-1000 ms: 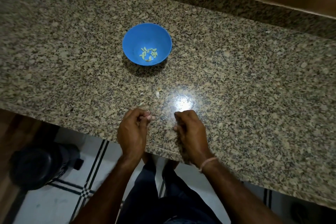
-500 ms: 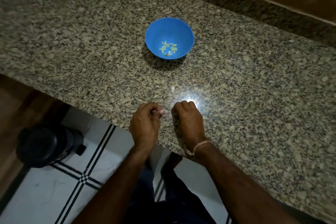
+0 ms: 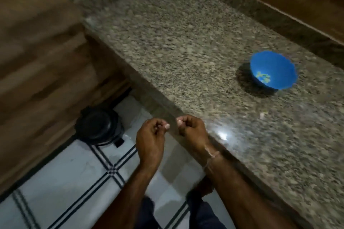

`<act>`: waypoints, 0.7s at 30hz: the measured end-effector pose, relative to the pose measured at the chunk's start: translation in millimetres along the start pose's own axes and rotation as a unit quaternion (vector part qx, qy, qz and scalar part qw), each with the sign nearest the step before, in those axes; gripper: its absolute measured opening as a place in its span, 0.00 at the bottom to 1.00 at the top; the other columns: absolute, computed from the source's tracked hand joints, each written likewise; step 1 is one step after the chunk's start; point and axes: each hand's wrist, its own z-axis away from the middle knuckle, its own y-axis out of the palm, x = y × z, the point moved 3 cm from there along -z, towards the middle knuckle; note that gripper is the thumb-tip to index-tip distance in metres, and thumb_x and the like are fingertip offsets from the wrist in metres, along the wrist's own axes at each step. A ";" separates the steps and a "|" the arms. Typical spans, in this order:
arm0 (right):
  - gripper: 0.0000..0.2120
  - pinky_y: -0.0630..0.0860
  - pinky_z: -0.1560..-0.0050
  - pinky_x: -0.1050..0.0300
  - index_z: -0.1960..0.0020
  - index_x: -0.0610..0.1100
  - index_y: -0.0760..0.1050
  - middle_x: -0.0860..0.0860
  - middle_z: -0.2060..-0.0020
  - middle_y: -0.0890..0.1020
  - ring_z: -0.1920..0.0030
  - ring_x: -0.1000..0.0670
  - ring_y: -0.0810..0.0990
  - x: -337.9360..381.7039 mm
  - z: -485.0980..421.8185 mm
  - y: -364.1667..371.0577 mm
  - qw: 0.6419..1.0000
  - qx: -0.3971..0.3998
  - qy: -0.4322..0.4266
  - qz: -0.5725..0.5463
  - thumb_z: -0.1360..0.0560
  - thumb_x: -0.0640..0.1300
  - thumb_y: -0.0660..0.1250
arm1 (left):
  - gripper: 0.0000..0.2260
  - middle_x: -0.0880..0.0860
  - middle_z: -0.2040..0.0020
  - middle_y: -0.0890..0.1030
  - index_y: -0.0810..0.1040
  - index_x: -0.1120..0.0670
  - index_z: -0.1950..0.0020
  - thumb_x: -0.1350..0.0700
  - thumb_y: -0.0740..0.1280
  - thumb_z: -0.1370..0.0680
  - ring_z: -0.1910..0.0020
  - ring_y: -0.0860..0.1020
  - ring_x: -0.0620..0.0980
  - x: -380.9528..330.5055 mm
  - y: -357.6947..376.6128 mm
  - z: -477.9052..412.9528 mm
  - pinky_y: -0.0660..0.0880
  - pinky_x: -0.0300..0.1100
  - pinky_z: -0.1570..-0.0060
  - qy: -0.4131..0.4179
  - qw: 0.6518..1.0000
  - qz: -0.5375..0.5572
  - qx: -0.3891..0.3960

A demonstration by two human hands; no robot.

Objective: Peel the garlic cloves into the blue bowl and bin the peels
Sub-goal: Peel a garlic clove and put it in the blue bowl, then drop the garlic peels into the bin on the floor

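Though blurred, blue bowl [image 3: 270,64] upright, mouth upward.

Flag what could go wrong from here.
1. The left hand is curled over the tiles, the right hand at the counter edge; any peels in them, hidden here, could fall short of the bin, whose lid looks shut.
2. A scrap on the counter near the bowl could get left behind.

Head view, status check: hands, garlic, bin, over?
Left hand and right hand curled at granite counter edge, contents hidden. Peeled cloves in blue bowl. Black bin on floor, left of hands; nothing in the way.
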 end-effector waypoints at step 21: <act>0.12 0.78 0.66 0.63 0.59 0.41 0.79 0.50 0.69 0.80 0.68 0.52 0.77 -63.2 -101.9 412.9 0.975 0.182 0.115 0.059 0.20 0.30 0.67 | 0.07 0.41 0.60 0.84 0.82 0.47 0.58 0.57 0.74 0.22 0.59 0.80 0.38 237.7 -310.1 -126.1 0.70 0.28 0.58 -0.192 0.950 0.024 -0.246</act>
